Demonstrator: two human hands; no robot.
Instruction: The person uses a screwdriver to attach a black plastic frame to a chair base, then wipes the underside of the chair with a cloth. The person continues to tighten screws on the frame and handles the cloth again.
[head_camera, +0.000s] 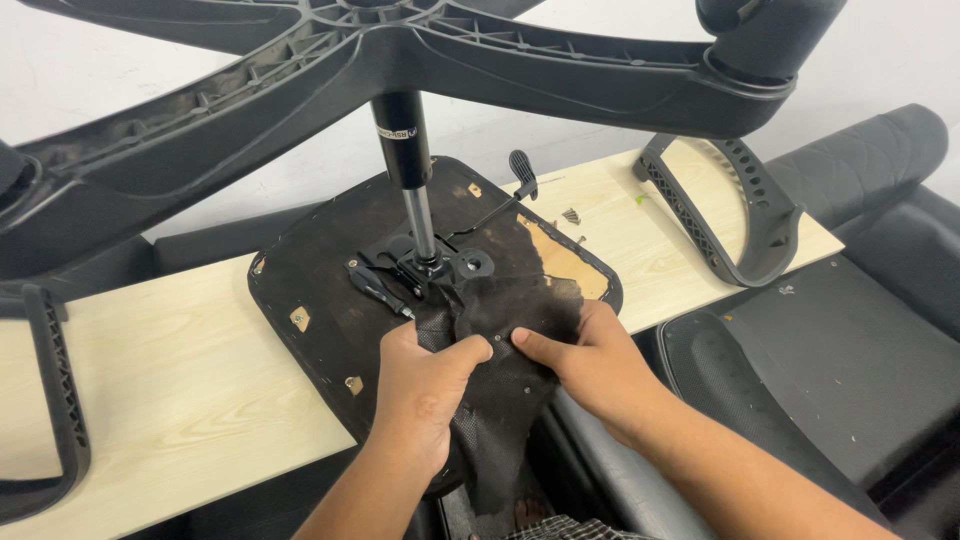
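Office chair seat, upturned on pale wooden worktop, black underside cloth torn loose, bare wood exposed at far right corner; left hand closed on bunched cloth at seat's near edge; right hand just beside it, fingers pinching same cloth; gas cylinder upright from seat mechanism, five-arm base overhead; lever behind; black armrest on worktop at right, second armrest at left edge; small screws near lever.
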